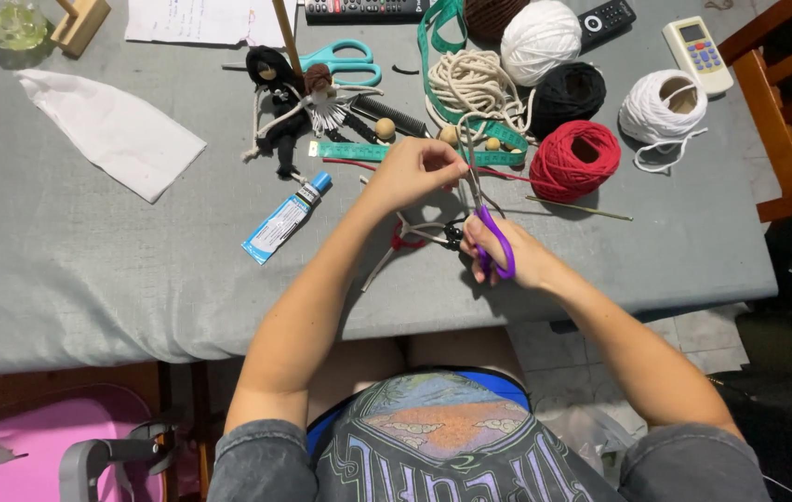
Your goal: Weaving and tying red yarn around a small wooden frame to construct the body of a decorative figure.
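Cord point(466, 156) pinched by left hand point(412, 173) — purple scissors point(489, 228) in right hand point(515, 256).

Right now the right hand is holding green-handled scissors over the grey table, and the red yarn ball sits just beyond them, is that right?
Not quite. In the head view, the scissors in the right hand have purple handles; the green-handled scissors lie untouched farther back. The rest holds: they are over the grey table, with the red yarn ball just beyond.
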